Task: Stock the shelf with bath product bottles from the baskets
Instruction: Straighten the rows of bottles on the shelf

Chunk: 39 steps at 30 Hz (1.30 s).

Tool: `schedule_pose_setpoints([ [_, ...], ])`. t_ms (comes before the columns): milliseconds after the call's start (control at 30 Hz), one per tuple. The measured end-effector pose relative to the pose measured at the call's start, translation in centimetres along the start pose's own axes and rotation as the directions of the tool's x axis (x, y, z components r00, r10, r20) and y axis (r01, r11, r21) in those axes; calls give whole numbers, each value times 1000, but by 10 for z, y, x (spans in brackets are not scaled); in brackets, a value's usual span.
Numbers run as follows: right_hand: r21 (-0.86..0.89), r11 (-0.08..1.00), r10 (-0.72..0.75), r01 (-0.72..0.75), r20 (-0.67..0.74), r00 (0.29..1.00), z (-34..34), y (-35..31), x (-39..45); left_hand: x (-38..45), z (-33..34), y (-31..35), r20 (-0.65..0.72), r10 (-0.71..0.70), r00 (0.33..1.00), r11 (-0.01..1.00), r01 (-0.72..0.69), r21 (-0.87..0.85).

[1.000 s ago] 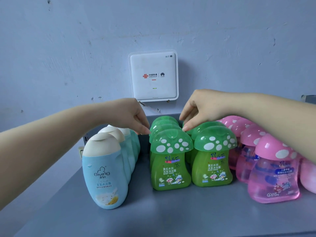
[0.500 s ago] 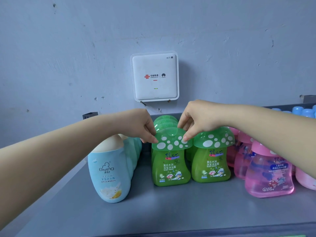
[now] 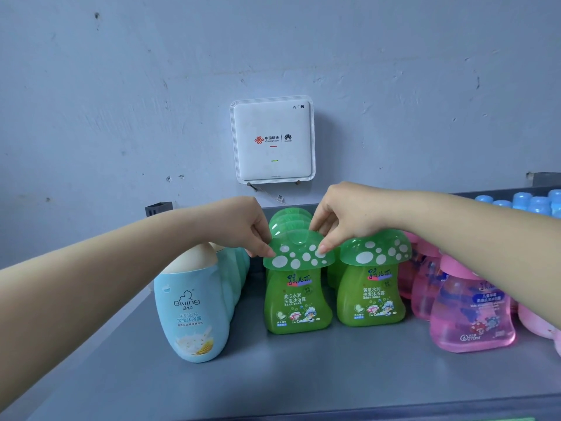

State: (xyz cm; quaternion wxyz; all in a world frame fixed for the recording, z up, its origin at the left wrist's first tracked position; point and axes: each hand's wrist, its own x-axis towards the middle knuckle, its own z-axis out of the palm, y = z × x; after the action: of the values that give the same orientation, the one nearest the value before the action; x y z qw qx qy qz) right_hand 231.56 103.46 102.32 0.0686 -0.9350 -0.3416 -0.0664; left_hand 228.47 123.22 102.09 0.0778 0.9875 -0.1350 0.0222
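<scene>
Right now we pinch the front green bottle's cap (image 3: pixel 299 252) from both sides, left hand (image 3: pixel 243 221) and right hand (image 3: pixel 341 212) equally near, bottle upright directly below our fingertips.

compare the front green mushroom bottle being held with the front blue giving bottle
The green bottle has a spotted mushroom cap; the blue bottle has a smooth cream one. The green is translucent, the blue opaque. The left hand and right hand pinch the green one's cap; the blue is untouched. Both stand upright on the shelf.

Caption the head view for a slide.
Both hands, left and right, pinch the front green bottle's mushroom cap on the grey shelf.
</scene>
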Motion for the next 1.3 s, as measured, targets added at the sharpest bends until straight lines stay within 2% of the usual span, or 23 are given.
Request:
schedule_pose_setpoints([
  [100, 33, 999, -3, 4, -33, 999, -8, 2, -2, -2, -7, -1, -31, -6, 1000, 1000, 5, -10],
  [233, 80, 997, 18, -6, -141, 990, -30, 10, -6, -4, -28, -6, -161, -22, 987, 998, 13, -58],
  [400, 106, 994, 54, -36, -177, 983, -43, 22, -10, -1, -40, -2, -226, -29, 974, 999, 18, -52],
  [667, 67, 994, 102, -92, -164, 981, -52, 56, -14, 23, -39, 21, -223, -10, 975, 999, -3, -54],
  [967, -74, 990, 114, -120, -85, 990, -51, 102, -12, 66, -21, 61, -197, 22, 980, 1000, -20, 12],
  [1300, -155, 986, 59, -54, 29, 998, -30, 131, 3, 101, -2, 72, -137, -44, 990, 998, 50, 38],
])
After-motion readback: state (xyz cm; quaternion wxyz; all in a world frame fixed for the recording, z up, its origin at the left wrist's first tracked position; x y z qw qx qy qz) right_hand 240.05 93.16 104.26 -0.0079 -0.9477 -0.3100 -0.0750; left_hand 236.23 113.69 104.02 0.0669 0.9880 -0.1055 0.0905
